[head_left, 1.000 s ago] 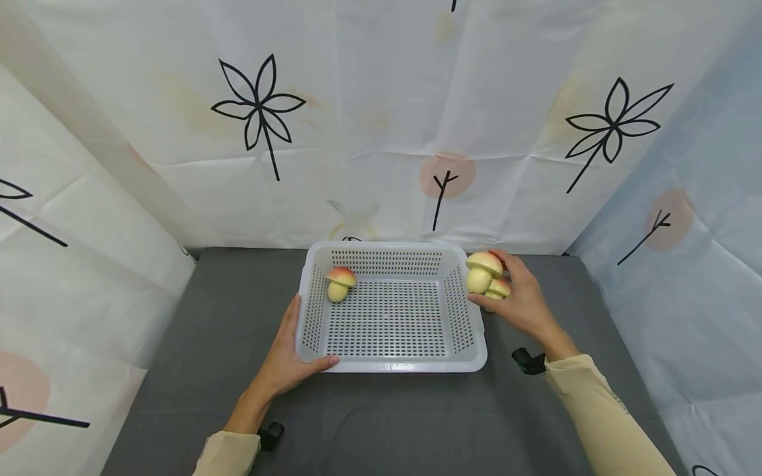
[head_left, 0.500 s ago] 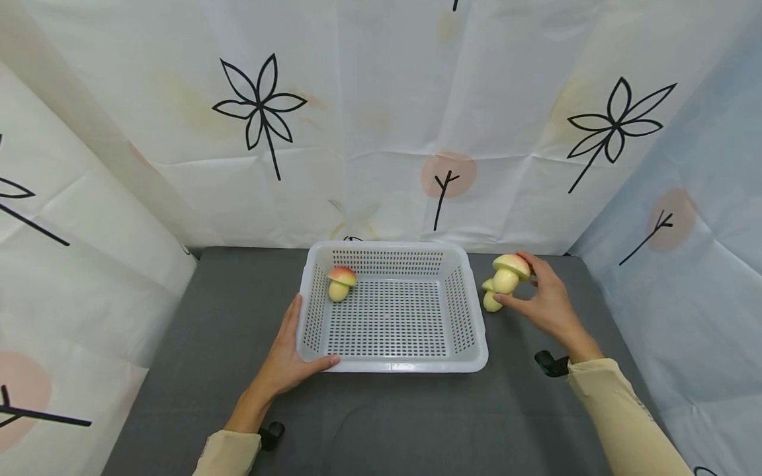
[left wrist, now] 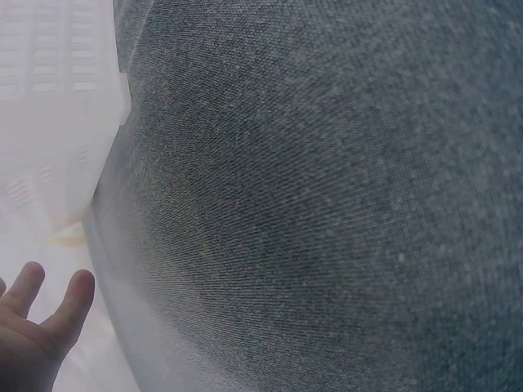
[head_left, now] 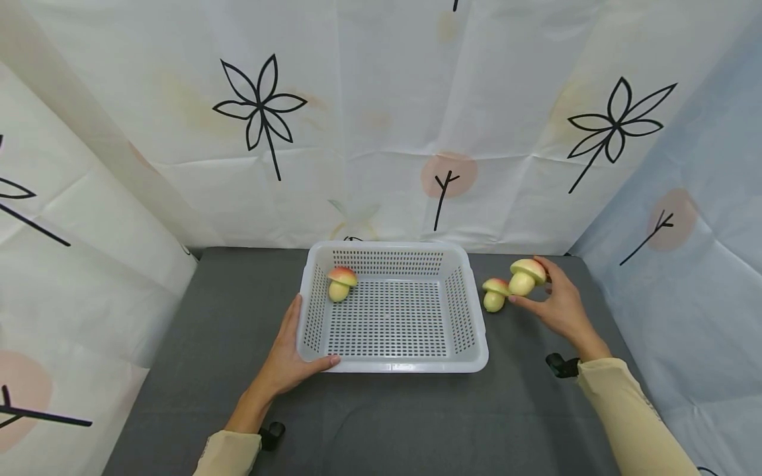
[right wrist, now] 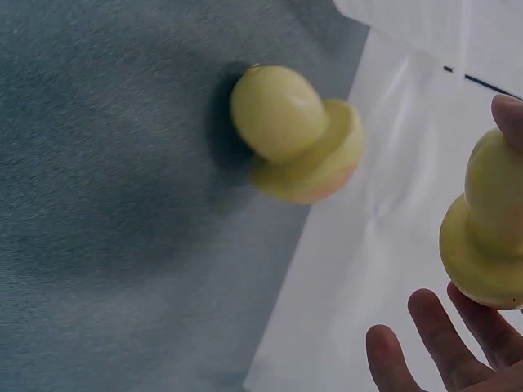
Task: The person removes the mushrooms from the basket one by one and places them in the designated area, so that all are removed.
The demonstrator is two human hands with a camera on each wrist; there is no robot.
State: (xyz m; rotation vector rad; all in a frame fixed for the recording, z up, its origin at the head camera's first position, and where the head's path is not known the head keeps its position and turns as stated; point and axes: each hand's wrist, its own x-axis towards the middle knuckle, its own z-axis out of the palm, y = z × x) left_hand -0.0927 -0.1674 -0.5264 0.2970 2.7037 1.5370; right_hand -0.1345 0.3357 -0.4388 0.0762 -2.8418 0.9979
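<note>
A white perforated plastic basket (head_left: 411, 365) sits on the dark table. My left hand (head_left: 286, 367) rests at its front left corner, thumb on the front rim and straight fingers along the left side. In the left wrist view, extended fingers (left wrist: 73, 306) show beside the basket (left wrist: 73, 147). To the right of the basket, my right hand (head_left: 562, 304) pinches a toy mushroom (head_left: 526, 274) between thumb and fingers, its red and yellow cap up. A similar mushroom (head_left: 494, 301) stands on the table just left of it. Inside the basket, near the back left, lies another mushroom (head_left: 341, 284).
Patterned white cloth (head_left: 381, 132) hangs behind the table and along both sides. The basket's back rim lies close to the back cloth. Grey cloth (head_left: 381, 423) covers the table in front of the basket.
My right hand has moved right with its mushroom, away from the basket's right rim. The mushroom standing on the table now shows in full. The left hand stays in place.
</note>
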